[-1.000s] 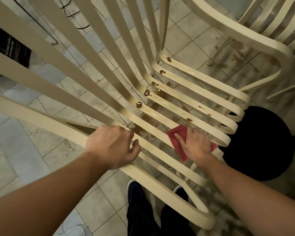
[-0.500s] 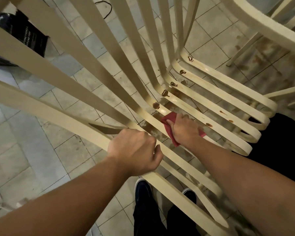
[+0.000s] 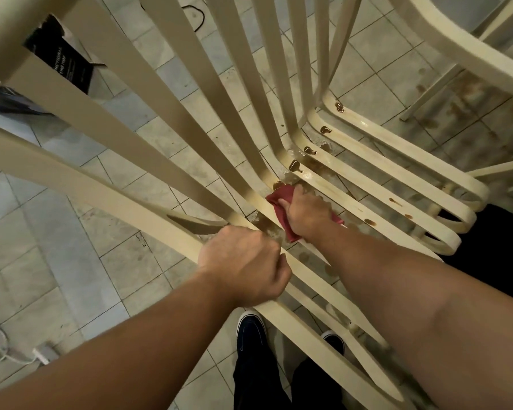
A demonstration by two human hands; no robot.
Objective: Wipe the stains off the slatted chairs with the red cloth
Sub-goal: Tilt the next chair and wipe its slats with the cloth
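Note:
A cream slatted chair (image 3: 376, 161) fills the view, seen from above its back. Brown stains (image 3: 295, 166) sit at the bend of several seat slats, and smaller spots (image 3: 370, 222) lie nearer the front ends. My right hand (image 3: 307, 214) presses the red cloth (image 3: 280, 198) onto a seat slat just below the nearest bend stain. My left hand (image 3: 245, 266) is closed around the chair's outer frame rail where seat and back meet.
A second cream slatted chair (image 3: 462, 51) stands at the upper right. A black round shape (image 3: 495, 241) lies on the floor at the right. A dark box (image 3: 62, 66) and a cable are at the upper left. The tiled floor under the seat is stained. My dark shoes (image 3: 252, 329) stand below.
My right hand has slid the red cloth along the seat slat toward the chair back, close to the bend stains. My left hand keeps its grip on the frame; the view has shifted.

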